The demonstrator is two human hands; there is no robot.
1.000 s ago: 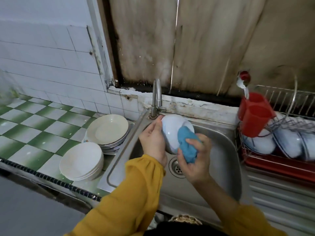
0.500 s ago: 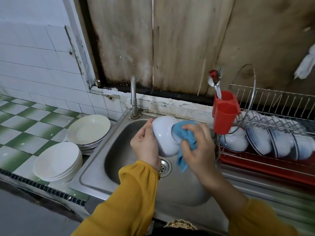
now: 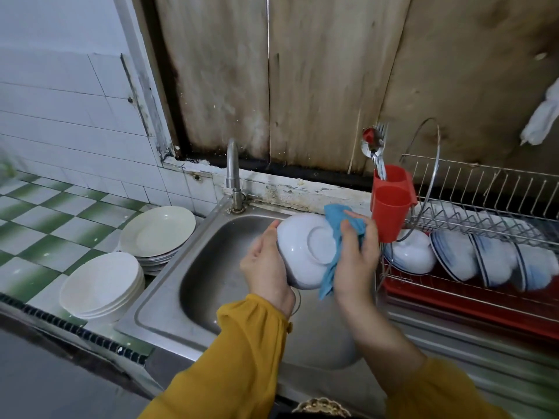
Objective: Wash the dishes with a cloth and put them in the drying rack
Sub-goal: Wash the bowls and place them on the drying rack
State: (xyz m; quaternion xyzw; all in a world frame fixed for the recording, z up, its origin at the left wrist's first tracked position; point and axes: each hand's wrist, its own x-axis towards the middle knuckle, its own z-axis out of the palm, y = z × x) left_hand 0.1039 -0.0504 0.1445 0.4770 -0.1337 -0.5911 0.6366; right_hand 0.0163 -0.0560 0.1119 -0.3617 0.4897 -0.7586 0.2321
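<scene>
Over the steel sink [image 3: 169, 300] my left hand [image 3: 266, 267] grips a white bowl [image 3: 305, 249] by its rim, with the bowl's base turned toward me. My right hand [image 3: 355, 261] holds a blue cloth [image 3: 338, 234] against the bowl's right side; the cloth's tail hangs below the bowl. The wire drying rack [image 3: 484, 225] stands to the right of the sink and holds several white bowls with blue rims [image 3: 453, 258].
Two stacks of white dishes sit on the green-checked counter left of the sink: shallow plates [image 3: 157, 231] behind, bowls [image 3: 101, 285] in front. The tap [image 3: 233, 173] rises behind the sink. A red cutlery cup [image 3: 390, 204] with spoons hangs on the rack's left end.
The bowl has turned so its base faces me more fully. My right hand and the cloth have shifted to the bowl's right edge, and both hands moved toward the rack.
</scene>
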